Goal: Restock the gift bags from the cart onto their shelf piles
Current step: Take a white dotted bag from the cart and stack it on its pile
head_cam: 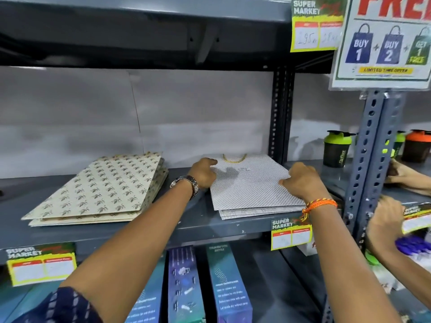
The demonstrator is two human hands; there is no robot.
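Note:
A white dotted gift bag [250, 183] with a gold cord handle lies flat on top of a small pile on the grey shelf [193, 226]. My left hand [204, 172] rests against the bag's left edge, fingers curled on it. At the bag's right edge sits my right hand [303, 180], gripping that side. A second pile, beige gift bags with a leaf print [100, 190], lies to the left on the same shelf. The cart is out of view.
A perforated steel upright [370, 164] stands right of the pile. Shaker bottles [337, 148] sit in the bay beyond it, where another person's hands [384, 220] work. Boxes [226, 285] stand on the shelf below. Price tags [290, 234] hang off the shelf edges.

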